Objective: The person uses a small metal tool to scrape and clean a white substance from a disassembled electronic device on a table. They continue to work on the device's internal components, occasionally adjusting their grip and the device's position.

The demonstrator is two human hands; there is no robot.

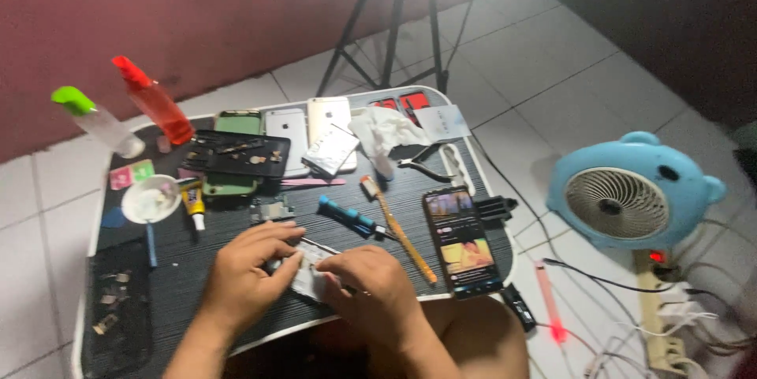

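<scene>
A low black table (236, 324) set on a white tiled floor (552, 71) is crowded with phones (303, 123), a lit phone (463, 241), a blue screwdriver (351, 217), a toothbrush (398, 229), pliers (422, 162), a glue tube (193, 201) and two spray bottles (154, 103). A blue fan (627, 194) is stood on the floor.

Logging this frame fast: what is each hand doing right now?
Left hand: fingers closed on the small silvery part.
Right hand: gripping the same part from the other side.
</scene>
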